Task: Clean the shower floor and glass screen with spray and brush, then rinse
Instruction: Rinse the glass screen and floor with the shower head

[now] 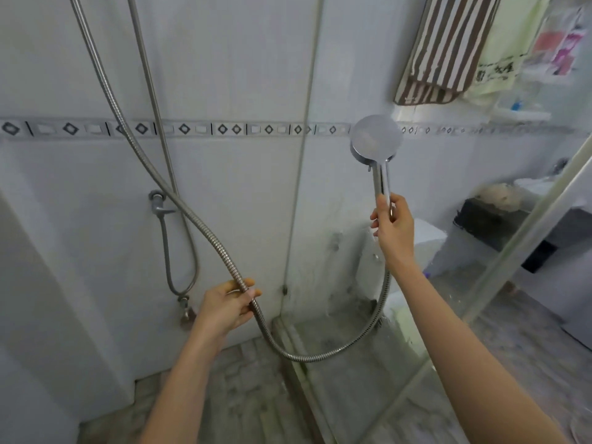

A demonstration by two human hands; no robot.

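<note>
Head view: right hand (392,224) clamped on handle of chrome shower head (376,139), held upright in front of glass screen (339,193). Left hand (229,302) curled round metal hose (205,232), lower, above shower floor (250,379).

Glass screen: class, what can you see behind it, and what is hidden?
Through the glass screen: a striped towel, a white fixture and a dark box. The shower head and right hand cover part of the wall; grime blurs the lower area.
</note>
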